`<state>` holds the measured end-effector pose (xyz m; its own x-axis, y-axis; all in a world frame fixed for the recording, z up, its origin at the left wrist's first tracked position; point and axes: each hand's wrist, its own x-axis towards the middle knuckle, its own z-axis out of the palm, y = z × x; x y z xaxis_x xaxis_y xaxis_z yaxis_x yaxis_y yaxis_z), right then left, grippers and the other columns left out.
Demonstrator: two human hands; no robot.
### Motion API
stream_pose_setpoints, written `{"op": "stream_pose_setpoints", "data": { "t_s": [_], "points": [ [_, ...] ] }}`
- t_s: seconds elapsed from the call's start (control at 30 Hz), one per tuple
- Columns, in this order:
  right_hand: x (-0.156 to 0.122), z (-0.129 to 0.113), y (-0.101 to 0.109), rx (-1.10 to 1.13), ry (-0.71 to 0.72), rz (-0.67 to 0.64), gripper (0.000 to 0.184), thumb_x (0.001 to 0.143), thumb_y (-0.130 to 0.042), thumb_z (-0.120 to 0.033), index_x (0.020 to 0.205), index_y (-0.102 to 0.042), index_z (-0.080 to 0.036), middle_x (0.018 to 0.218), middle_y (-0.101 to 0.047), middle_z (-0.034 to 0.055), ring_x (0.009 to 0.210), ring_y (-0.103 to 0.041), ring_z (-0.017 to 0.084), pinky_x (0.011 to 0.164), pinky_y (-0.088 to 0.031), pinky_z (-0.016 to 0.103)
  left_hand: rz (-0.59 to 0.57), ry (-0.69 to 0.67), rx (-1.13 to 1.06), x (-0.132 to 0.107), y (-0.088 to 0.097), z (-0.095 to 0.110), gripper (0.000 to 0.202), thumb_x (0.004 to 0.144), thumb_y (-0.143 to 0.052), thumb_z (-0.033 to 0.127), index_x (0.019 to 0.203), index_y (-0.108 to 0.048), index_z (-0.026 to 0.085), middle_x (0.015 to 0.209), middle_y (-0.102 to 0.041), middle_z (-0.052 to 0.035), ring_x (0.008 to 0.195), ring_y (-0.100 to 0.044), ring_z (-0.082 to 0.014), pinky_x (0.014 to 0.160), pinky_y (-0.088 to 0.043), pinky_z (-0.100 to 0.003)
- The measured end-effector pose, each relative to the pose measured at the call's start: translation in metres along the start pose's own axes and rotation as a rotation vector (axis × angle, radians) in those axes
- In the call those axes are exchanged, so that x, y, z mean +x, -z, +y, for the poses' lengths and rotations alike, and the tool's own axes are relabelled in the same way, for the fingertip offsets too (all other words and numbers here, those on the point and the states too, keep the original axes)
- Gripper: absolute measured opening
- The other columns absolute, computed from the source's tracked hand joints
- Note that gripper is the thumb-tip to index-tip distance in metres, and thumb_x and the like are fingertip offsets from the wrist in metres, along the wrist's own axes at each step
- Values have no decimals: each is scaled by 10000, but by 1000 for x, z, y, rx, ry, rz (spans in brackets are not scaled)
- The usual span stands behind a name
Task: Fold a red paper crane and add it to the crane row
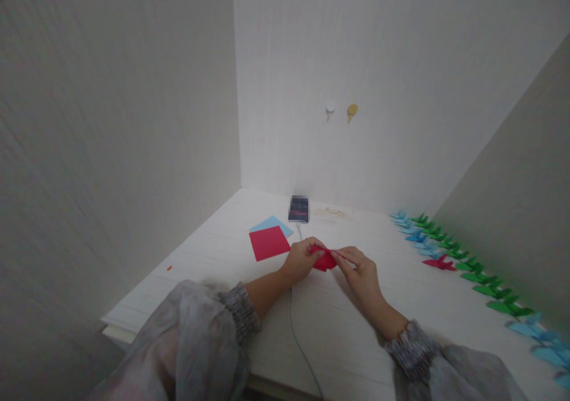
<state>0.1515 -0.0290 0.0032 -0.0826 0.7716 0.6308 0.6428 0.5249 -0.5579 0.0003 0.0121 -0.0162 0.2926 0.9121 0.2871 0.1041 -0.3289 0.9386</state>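
Observation:
Between my two hands is a piece of red origami paper (325, 262), partly folded and held just above the white table. My left hand (304, 259) grips its left side, thumb on top. At its upper right edge, my right hand (358, 265) pinches the paper between thumb and fingers. My fingers hide some of the folds. Just left of my left hand lies a flat red paper sheet (269, 243), overlapping a light blue sheet (272, 223) beneath it.
Rows of folded paper cranes in green (485, 279) and blue (529, 328) line the table's right side, with one red crane (440, 262) beside them. A phone (298, 209) stands at the back, its cable (299, 341) running under my left arm. Two hooks (352, 110) are on the wall.

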Motion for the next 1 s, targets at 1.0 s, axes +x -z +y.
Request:
{"op": "stream_pose_setpoints", "data": {
  "t_s": [1.0],
  "points": [
    [-1, 0, -1, 54, -104, 101, 238, 705, -564, -338, 876, -554, -172, 766, -594, 52, 735, -552, 188, 691, -439, 339, 30, -18, 68, -1, 1, 7, 250, 702, -520, 211, 946, -517, 156, 551, -486, 39, 456, -435, -57, 436, -340, -155]
  ]
}}
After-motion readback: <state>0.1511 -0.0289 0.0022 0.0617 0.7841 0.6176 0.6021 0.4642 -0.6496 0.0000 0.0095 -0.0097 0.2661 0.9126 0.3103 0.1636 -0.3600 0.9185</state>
